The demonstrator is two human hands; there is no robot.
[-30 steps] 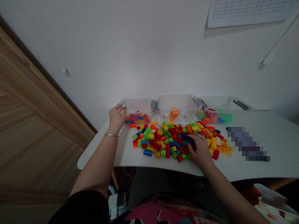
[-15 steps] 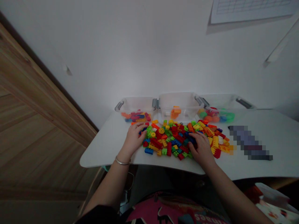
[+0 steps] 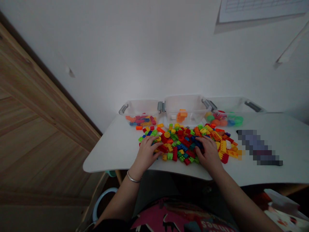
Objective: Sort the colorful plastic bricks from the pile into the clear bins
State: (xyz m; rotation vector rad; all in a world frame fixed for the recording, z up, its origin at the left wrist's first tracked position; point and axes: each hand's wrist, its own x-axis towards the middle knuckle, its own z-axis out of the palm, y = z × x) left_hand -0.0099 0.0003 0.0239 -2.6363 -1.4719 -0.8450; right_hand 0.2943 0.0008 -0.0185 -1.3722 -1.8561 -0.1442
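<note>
We catalogue 1 heap of plastic building bricks (image 3: 178, 145) on a white table (image 3: 113, 154). Left hand (image 3: 146, 153) and right hand (image 3: 209, 153) lie spread, palm-down, on the heap's near side; we cannot tell whether either grips a brick. Behind the heap: 3 clear plastic bins (image 3: 184, 108) holding coloured pieces. Left wrist: 1 metal bangle (image 3: 132, 178).

Your view is dim and greyish, with soft light paling the wall (image 3: 145, 54), a faint shadow beneath the wall chart (image 3: 260, 6), bowed edges, and one pixelated patch (image 3: 258, 148).
</note>
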